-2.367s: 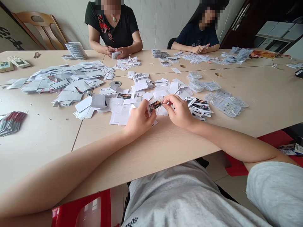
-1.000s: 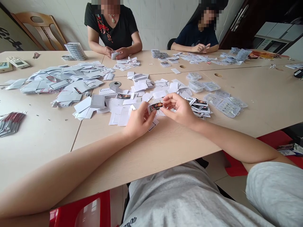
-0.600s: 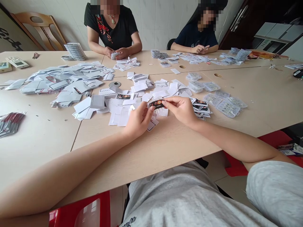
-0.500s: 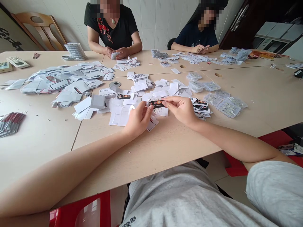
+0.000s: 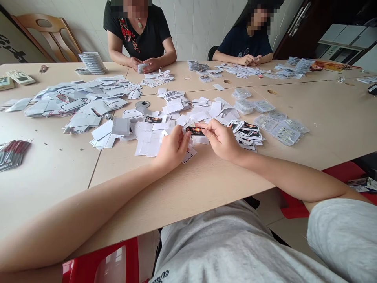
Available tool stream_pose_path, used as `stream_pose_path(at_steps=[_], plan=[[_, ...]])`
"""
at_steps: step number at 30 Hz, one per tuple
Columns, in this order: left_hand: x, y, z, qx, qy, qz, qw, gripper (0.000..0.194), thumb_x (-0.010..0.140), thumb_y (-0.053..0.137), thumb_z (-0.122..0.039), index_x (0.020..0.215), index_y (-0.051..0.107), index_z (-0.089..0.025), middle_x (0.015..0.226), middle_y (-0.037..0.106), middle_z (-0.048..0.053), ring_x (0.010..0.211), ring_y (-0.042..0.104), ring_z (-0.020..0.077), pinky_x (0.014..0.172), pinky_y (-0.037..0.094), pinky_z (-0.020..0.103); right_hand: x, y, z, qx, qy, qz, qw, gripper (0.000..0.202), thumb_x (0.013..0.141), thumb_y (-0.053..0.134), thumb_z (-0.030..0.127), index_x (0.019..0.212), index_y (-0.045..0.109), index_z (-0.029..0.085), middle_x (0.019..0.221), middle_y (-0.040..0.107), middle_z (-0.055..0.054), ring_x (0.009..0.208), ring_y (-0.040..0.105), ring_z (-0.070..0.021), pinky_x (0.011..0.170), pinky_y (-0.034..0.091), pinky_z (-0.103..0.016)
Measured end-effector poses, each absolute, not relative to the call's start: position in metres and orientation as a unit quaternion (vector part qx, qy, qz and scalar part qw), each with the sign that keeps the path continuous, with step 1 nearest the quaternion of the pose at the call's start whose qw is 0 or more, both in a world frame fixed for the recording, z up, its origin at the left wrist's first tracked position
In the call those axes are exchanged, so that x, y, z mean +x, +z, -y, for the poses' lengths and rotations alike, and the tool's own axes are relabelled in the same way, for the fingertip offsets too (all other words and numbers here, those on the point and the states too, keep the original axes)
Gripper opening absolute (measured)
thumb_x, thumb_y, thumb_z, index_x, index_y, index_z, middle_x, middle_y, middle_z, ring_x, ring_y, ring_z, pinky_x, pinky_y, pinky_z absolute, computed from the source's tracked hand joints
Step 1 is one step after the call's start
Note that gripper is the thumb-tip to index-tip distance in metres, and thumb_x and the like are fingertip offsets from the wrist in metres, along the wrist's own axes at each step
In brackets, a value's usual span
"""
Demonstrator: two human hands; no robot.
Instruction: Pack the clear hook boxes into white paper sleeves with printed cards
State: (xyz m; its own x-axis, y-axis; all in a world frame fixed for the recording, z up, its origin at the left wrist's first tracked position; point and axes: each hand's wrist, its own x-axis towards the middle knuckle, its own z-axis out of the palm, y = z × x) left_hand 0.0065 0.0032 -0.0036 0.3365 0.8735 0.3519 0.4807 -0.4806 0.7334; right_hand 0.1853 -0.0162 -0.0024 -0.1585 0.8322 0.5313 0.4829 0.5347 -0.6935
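Observation:
Between my two hands is a small black printed card point(image 5: 194, 131) with orange and white markings, held just above the table's near side. My left hand point(image 5: 174, 147) is closed, its thumb pressing the card's left end. My right hand point(image 5: 220, 138) pinches at the card's right end with thumb and fingertips. Something clear and thin shows around the card, too small to make out. Beneath and behind lie loose white paper slips point(image 5: 151, 137). A pile of black-and-white printed cards point(image 5: 249, 135) lies right beside my right hand.
Clear plastic boxes point(image 5: 284, 133) stand at the right. A big heap of white packets point(image 5: 79, 98) spreads at the left, with a tape roll point(image 5: 142, 104) nearby. Two people sit across the table point(image 5: 126, 188); one person's hands point(image 5: 144, 65) hold a small pack.
My right hand's fingers have shifted slightly along the card's right end, bending more. My left hand keeps its grip in nearly the same place.

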Motion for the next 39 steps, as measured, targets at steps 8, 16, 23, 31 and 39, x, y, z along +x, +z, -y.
stream_pose_path(at_steps=[8, 16, 23, 31, 39], plan=[[0.006, -0.004, -0.004, 0.774, 0.385, -0.423, 0.271, 0.03, 0.091, 0.044, -0.039, 0.07, 0.03, -0.023, 0.051, 0.048, -0.004, 0.049, 0.054, 0.014, 0.048, 0.031, 0.026, 0.186, -0.002, 0.018, -0.435, 0.203, 0.738, 0.475, 0.012, 0.093, 0.044, 0.029, 0.083, 0.047, 0.024, 0.117, 0.066, -0.009, 0.108, 0.063, -0.0218, 0.086, 0.05, -0.039], [0.007, 0.0, -0.003, 0.768, 0.381, -0.43, 0.284, 0.031, 0.092, 0.042, -0.04, 0.068, 0.032, -0.022, 0.051, 0.051, -0.004, 0.049, 0.057, 0.0139, 0.047, 0.033, 0.025, 0.189, 0.003, 0.01, -0.433, 0.083, 0.733, 0.518, 0.017, 0.088, 0.05, 0.028, 0.072, 0.049, 0.02, 0.099, 0.06, -0.009, 0.094, 0.058, -0.0182, 0.065, 0.048, -0.029], [0.007, 0.0, -0.004, 0.755, 0.369, -0.407, 0.359, 0.034, 0.091, 0.042, -0.047, 0.07, 0.034, -0.021, 0.054, 0.059, -0.001, 0.051, 0.061, 0.0154, 0.048, 0.038, 0.025, 0.194, 0.001, 0.003, -0.43, 0.041, 0.756, 0.492, 0.015, 0.089, 0.046, 0.025, 0.075, 0.047, 0.021, 0.073, 0.056, -0.001, 0.068, 0.053, -0.0137, 0.063, 0.042, -0.028], [0.007, -0.003, -0.002, 0.747, 0.384, -0.377, 0.391, 0.035, 0.091, 0.042, -0.05, 0.072, 0.032, -0.022, 0.059, 0.063, 0.001, 0.054, 0.063, 0.0158, 0.048, 0.042, 0.026, 0.191, 0.001, 0.003, -0.422, 0.021, 0.765, 0.486, 0.019, 0.09, 0.043, 0.026, 0.072, 0.039, 0.022, 0.063, 0.047, 0.001, 0.056, 0.045, -0.0119, 0.055, 0.038, -0.027], [0.007, -0.004, 0.0, 0.749, 0.394, -0.35, 0.401, 0.034, 0.091, 0.043, -0.049, 0.073, 0.033, -0.022, 0.061, 0.061, 0.001, 0.055, 0.062, 0.0151, 0.048, 0.041, 0.026, 0.19, 0.003, 0.005, -0.419, -0.012, 0.77, 0.481, 0.023, 0.092, 0.04, 0.031, 0.071, 0.034, 0.024, 0.064, 0.045, 0.001, 0.057, 0.043, -0.0141, 0.056, 0.039, -0.029]])
